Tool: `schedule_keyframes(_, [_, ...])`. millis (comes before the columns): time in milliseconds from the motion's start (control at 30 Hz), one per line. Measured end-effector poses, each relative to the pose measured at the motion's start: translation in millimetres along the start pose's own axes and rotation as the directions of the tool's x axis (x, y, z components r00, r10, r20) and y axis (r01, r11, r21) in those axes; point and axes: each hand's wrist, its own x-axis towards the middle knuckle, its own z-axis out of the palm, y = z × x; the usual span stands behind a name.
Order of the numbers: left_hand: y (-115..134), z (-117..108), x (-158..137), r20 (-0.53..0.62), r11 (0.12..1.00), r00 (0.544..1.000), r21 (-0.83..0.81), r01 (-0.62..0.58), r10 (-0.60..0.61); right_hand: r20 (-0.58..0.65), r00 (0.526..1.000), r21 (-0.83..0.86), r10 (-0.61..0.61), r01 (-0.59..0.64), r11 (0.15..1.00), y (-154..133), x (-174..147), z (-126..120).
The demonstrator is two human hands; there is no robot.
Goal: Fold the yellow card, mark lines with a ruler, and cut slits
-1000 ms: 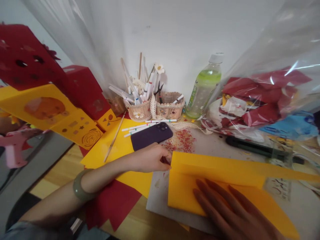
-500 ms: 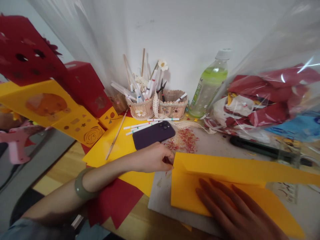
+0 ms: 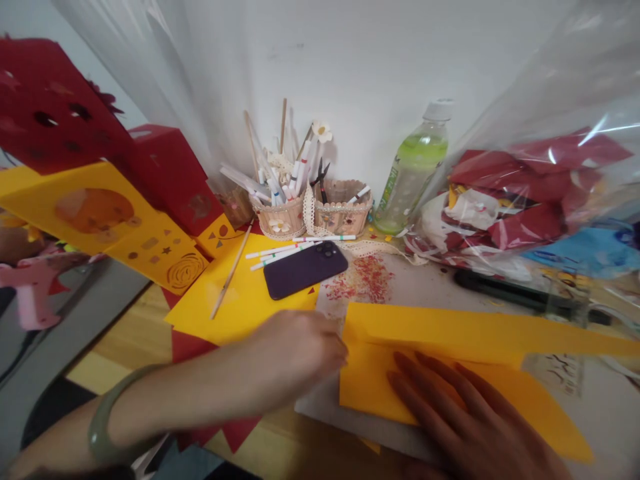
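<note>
A folded sheet of yellow paper (image 3: 430, 327) lies over a grey board (image 3: 325, 413) on the table, its long strip reaching to the right. My right hand (image 3: 475, 413) rests flat on the sheet with fingers spread, pressing it down and gripping nothing. At the sheet's left edge is my left hand (image 3: 305, 347), slightly blurred, with its fingers curled closed against that edge. Its fingertips are mostly hidden. A green bangle (image 3: 103, 427) circles the left wrist.
Behind my hands are a dark phone (image 3: 305, 269), white markers (image 3: 275, 252), pen baskets (image 3: 280, 220), a green-capped-level drink bottle (image 3: 413, 167) and red-yellow scraps (image 3: 365, 280). Red and yellow paper boxes (image 3: 150, 247) stand left, near a pink glue gun (image 3: 35, 293). A plastic bag (image 3: 530, 193) sits right.
My left hand has moved down along the yellow sheet's left edge, towards me, and its forearm sits lower. The right hand stays spread on the sheet.
</note>
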Motion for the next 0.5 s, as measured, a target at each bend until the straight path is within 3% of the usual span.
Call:
schedule_keyframes(133, [30.1,37.5,-9.4,-0.092,0.945,0.985,0.309,-0.110,0.145,0.003,1.000,-0.006,0.002,-0.002,1.000,0.4,1.6,1.8])
schedule_keyframes(233, [39.1,55.7,-10.5,-0.195,0.883,0.957,0.456,-0.107,0.217,0.002,1.000,-0.020,-0.009,0.009,1.000,1.4,2.0,3.4])
schedule_keyframes(500, [49.5,61.9,-5.2,-0.222,0.783,0.950,0.621,-0.037,0.221,0.002,1.000,-0.040,0.006,-0.006,0.999,0.2,-2.0,3.1])
